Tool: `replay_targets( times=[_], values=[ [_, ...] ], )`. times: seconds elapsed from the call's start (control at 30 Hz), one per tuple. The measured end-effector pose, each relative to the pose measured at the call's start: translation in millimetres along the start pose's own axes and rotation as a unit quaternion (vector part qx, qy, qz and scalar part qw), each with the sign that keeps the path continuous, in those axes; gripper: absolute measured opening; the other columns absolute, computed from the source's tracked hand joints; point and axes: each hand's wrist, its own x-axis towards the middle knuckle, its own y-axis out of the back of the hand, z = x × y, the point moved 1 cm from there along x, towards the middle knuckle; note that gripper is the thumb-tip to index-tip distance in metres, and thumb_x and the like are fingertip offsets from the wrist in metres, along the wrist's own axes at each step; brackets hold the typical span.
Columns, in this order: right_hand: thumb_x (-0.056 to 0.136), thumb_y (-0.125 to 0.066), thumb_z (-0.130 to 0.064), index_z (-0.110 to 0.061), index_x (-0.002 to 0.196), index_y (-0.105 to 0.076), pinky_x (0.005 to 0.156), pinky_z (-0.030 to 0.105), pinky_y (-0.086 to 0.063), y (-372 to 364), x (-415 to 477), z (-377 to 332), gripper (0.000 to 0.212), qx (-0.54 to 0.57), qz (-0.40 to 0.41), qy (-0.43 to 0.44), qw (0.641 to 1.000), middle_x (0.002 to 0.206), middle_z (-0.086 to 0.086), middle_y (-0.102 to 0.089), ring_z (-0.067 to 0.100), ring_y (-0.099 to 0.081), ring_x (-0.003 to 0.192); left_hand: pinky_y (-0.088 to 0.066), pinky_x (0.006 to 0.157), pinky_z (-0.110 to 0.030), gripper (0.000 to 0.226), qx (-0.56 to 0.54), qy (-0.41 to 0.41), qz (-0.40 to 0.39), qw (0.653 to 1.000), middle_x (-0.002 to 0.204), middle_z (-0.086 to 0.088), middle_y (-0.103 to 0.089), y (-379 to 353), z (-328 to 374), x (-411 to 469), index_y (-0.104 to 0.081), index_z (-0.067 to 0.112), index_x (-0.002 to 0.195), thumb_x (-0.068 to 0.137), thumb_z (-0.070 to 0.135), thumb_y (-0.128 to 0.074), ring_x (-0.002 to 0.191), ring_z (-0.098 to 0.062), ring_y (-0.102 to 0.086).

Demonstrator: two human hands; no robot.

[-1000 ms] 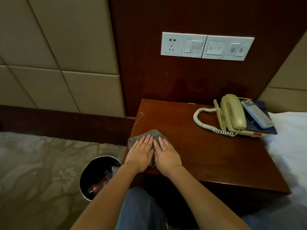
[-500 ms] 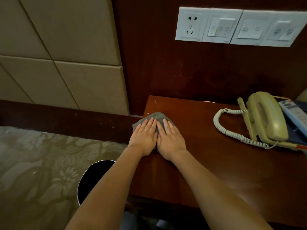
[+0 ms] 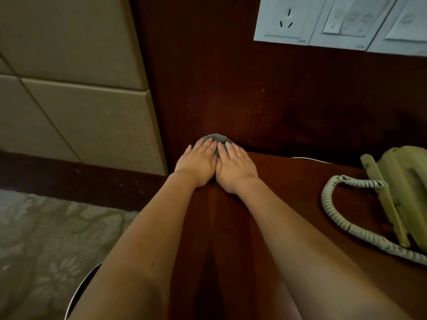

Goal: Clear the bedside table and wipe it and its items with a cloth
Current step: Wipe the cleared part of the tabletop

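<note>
A grey cloth (image 3: 215,138) lies at the back left corner of the dark wooden bedside table (image 3: 300,195), bunched against the wooden wall panel. My left hand (image 3: 198,162) and my right hand (image 3: 235,167) lie flat side by side on the cloth, fingers straight, pressing it down. Most of the cloth is hidden under them. A beige corded telephone (image 3: 402,188) with a coiled cord (image 3: 342,218) stands on the right of the table.
White wall sockets and switches (image 3: 335,21) sit above the table on the wood panel. Padded beige wall panels (image 3: 76,93) are to the left. A round waste bin's rim (image 3: 78,294) shows below left on patterned carpet (image 3: 46,239).
Both hands have pushed the cloth from the table's front left edge straight back to the rear corner. The camera has leaned in closer, and the remote on the right has left the view.
</note>
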Motion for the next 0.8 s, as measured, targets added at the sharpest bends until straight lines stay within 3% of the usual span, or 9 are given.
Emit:
replay_targets(
  times=[0.3, 0.5, 0.8],
  values=[
    [0.104, -0.007, -0.034, -0.018, 0.153, 0.008, 0.119, 0.034, 0.006, 1.4, -34.1, -0.8, 0.053, -0.001, -0.028, 0.007, 1.000, 0.160, 0.006, 0.014, 0.018, 0.011, 0.148, -0.001, 0.120, -0.038, 0.054, 0.005, 0.017, -0.025, 1.000, 0.160, -0.001, 0.008, 0.7, 17.1, -35.3, 0.001, 0.016, 0.153, 0.104, 0.034, -0.015, 0.147, -0.016, 0.007],
    [0.104, -0.007, -0.035, -0.019, 0.152, 0.010, 0.120, 0.036, 0.006, -5.3, -123.3, -14.5, 0.054, -0.003, -0.056, 0.008, 0.998, 0.159, 0.006, 0.018, 0.018, 0.014, 0.147, 0.004, 0.120, -0.039, 0.055, 0.077, 0.023, -0.037, 0.996, 0.159, -0.002, 0.015, -15.5, 42.4, -122.4, 0.009, 0.016, 0.151, 0.103, 0.036, -0.008, 0.146, -0.017, 0.012],
    [0.104, -0.011, -0.034, -0.018, 0.152, 0.011, 0.120, 0.037, 0.005, -7.6, -254.3, -27.8, 0.055, 0.008, -0.122, 0.011, 0.992, 0.159, 0.006, 0.019, 0.020, 0.015, 0.147, 0.006, 0.120, -0.039, 0.055, 0.052, 0.020, -0.103, 0.993, 0.158, -0.002, 0.019, -24.8, 89.9, -245.7, 0.012, 0.015, 0.151, 0.104, 0.035, -0.009, 0.146, -0.018, 0.016]
  ],
)
